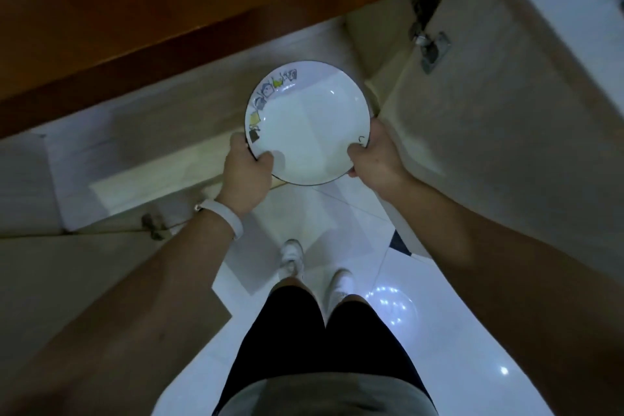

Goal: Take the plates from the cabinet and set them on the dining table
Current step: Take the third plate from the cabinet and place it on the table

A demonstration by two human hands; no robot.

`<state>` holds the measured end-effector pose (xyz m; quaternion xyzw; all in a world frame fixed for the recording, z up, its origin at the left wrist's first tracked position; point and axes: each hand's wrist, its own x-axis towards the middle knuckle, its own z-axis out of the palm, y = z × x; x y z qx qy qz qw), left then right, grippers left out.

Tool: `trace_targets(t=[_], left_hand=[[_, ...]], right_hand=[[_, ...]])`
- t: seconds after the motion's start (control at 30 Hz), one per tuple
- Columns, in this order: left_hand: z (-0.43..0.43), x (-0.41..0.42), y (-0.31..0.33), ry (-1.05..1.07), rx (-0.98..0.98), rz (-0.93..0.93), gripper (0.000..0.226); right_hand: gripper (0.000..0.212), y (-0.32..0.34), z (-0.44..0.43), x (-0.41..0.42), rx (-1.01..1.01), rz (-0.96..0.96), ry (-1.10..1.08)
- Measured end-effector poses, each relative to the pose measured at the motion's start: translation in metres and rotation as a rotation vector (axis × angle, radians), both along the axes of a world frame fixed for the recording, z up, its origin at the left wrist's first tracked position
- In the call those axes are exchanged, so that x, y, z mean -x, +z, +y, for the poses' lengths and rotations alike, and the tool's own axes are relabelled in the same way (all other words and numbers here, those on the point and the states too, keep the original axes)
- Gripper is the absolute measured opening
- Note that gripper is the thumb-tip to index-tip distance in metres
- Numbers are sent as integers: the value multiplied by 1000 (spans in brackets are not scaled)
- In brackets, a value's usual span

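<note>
Holding: you grip one white plate [309, 123] with both hands, out in front of your body, above the floor.
Left hand: your left hand [248, 172] clasps the plate's near-left rim, thumb on top of the rim and the other fingers hidden underneath.
Right hand: your right hand [376, 154] clasps the near-right rim the same way, thumb lying over the edge.
Plate: round and shallow, with a thin dark rim line and small coloured drawings along its far-left border; the well faces up at you and is bare.
Plate position: it hangs in the air between the two open cabinet doors, touching nothing but your hands.
Cabinet: pale open doors stand to your left [84, 260] and right [506, 132]; a metal hinge [434, 49] shows on the right one.
Counter: a brown wooden edge [169, 10] runs across the top, above the cabinet.
Wrist: a white band [226, 214] circles your left wrist.
Floor: glossy white tiles [456, 331] reflect spots of light.
Body: dark shorts and white shoes [341, 282] show below the plate.
</note>
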<state>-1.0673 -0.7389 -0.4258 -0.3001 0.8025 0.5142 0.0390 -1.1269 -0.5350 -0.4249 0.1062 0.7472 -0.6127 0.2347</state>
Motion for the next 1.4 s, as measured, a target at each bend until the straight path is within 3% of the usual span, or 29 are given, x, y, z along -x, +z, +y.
trace_targets(t=[0.17, 0.33, 0.53, 0.7, 0.9, 1.4], left_hand=[[29, -57, 48, 58, 18, 70, 19], [46, -96, 106, 83, -14, 129, 21], [65, -123, 173, 164, -163, 206, 30], [82, -122, 218, 164, -344, 347, 32], [100, -103, 254, -30, -504, 396, 43], [206, -82, 296, -599, -674, 302, 42]], right_hand=[[30, 52, 22, -51, -33, 9, 1], [31, 103, 41, -95, -42, 45, 14], [21, 166, 57, -129, -69, 127, -41], [26, 222, 72, -138, -77, 219, -80], [36, 268, 93, -155, -82, 291, -274], [28, 317, 169, -245, -294, 305, -842]])
